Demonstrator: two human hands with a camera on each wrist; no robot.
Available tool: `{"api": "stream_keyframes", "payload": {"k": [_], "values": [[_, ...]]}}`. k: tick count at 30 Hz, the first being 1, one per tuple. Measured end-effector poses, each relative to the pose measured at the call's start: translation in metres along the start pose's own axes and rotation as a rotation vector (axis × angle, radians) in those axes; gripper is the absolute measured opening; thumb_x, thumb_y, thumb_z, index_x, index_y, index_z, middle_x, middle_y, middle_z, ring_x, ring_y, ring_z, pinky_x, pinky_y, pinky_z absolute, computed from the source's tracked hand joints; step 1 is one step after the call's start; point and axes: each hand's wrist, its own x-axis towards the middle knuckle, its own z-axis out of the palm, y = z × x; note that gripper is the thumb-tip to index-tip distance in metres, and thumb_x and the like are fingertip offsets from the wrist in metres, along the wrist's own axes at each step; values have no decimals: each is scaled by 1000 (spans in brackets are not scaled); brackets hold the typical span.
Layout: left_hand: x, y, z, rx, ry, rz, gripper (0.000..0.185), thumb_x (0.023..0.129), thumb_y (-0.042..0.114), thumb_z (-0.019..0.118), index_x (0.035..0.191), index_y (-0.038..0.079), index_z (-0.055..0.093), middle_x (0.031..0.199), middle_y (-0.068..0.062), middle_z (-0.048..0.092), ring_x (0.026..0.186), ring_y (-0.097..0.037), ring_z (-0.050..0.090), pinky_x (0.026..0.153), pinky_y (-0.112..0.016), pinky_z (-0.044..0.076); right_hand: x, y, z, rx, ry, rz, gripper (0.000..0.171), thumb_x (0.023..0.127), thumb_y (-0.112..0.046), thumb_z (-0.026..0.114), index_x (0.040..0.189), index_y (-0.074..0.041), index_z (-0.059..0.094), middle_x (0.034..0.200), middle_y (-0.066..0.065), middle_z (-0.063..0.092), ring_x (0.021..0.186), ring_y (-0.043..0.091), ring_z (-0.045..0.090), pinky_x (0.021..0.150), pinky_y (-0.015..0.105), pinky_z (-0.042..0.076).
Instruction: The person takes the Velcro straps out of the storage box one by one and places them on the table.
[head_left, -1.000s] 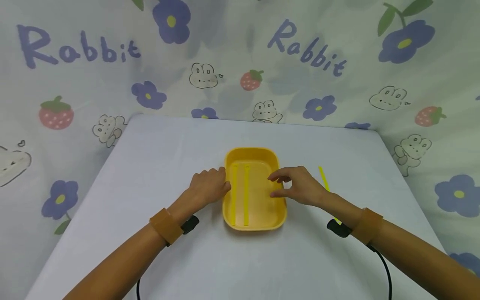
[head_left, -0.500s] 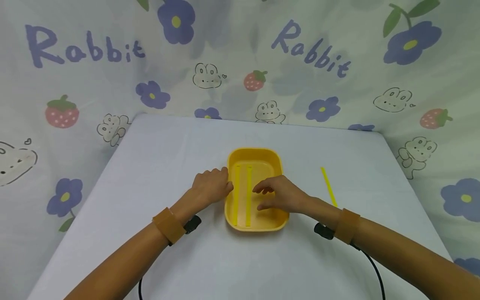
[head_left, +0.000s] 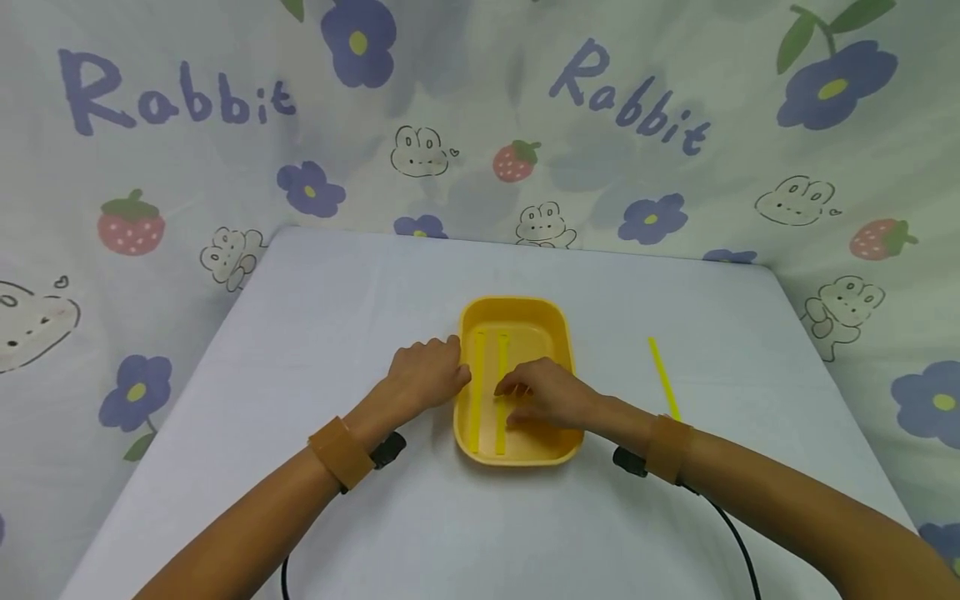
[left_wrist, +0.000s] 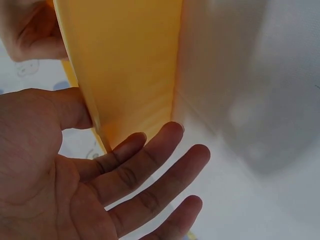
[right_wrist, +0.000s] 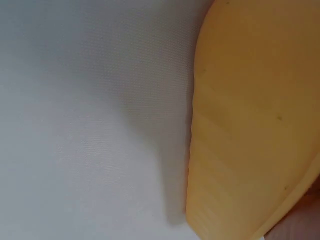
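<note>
A yellow-orange tray (head_left: 531, 457) with rounded corners rests on the table. My left hand (head_left: 426, 371) holds its left rim; in the left wrist view the thumb (left_wrist: 75, 107) hooks over the rim while the fingers (left_wrist: 162, 137) spread along the outer wall. Inside the tray lie two thin yellow strips, a left strip (head_left: 476, 408) and a right strip (head_left: 502, 437), side by side. My right hand (head_left: 547, 393) reaches in over the right wall, thumb and fingertips apart and right at the right strip. The right wrist view shows mainly the tray's outer wall (right_wrist: 245, 125).
A third yellow strip (head_left: 663, 375) lies on the white table (head_left: 480, 533) right of the tray, its near end hidden by the right wrist. A curtain (head_left: 465, 83) with rabbits and flowers hangs behind. Each wrist wears a strapped camera with a cable.
My right hand has moved left and down from the tray's right rim to the right strip, its fingers closer together. The left hand keeps its hold on the rim.
</note>
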Motion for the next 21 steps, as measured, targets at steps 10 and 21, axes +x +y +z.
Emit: {"api": "stream_keyframes", "payload": {"k": [10,21], "values": [[0,0,0,7,11,6,24,99,29,51,101,5,53,70,-5,52,56,-19,50,50,-28,37,6,2,6,-71,-33,17,31,83,-16,82,113,-12,74,104,-1,71,91,15,60,86,30,52],[0,1,1,1,5,0,24,100,29,51,101,5,52,69,-5,51,55,-19,49,50,-26,36,8,2,9,-129,-25,-10,21,85,-12,79,106,-15,76,101,-3,68,87,10,57,81,25,51]]}}
